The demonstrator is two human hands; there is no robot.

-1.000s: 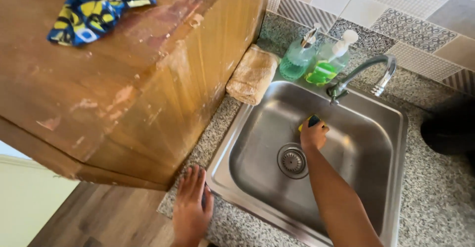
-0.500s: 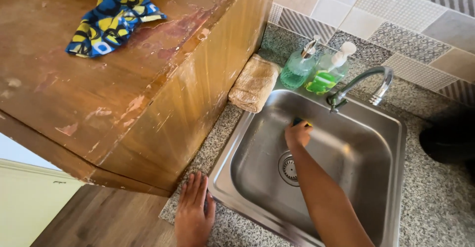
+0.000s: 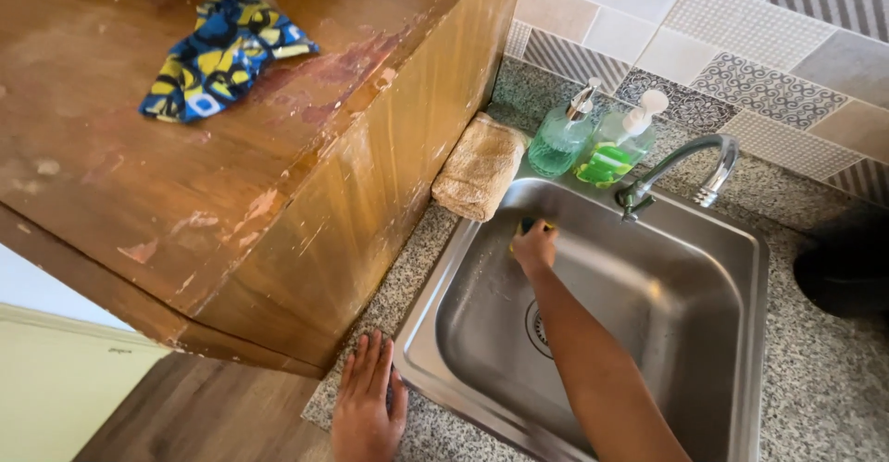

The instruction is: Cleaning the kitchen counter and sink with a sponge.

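My right hand (image 3: 534, 247) reaches into the stainless steel sink (image 3: 750, 332) and grips a green and yellow sponge (image 3: 530, 226), pressing it against the sink's far left inner wall. Most of the sponge is hidden under my fingers. My left hand (image 3: 368, 408) lies flat, fingers spread, on the speckled granite counter (image 3: 407, 268) by the sink's near left corner. The round drain (image 3: 539, 328) shows beside my right forearm.
A curved tap (image 3: 690, 161) stands at the sink's back rim. Two soap pump bottles (image 3: 593, 143) and a folded tan cloth (image 3: 480, 168) sit behind the sink. A worn wooden cabinet (image 3: 278, 175) with a blue-yellow cloth (image 3: 220, 55) is on the left. A dark object (image 3: 847, 263) sits far right.
My right hand has slid the sponge from under the tap leftward along the sink's back wall. The left hand has stayed on the counter. The view has shifted slightly.
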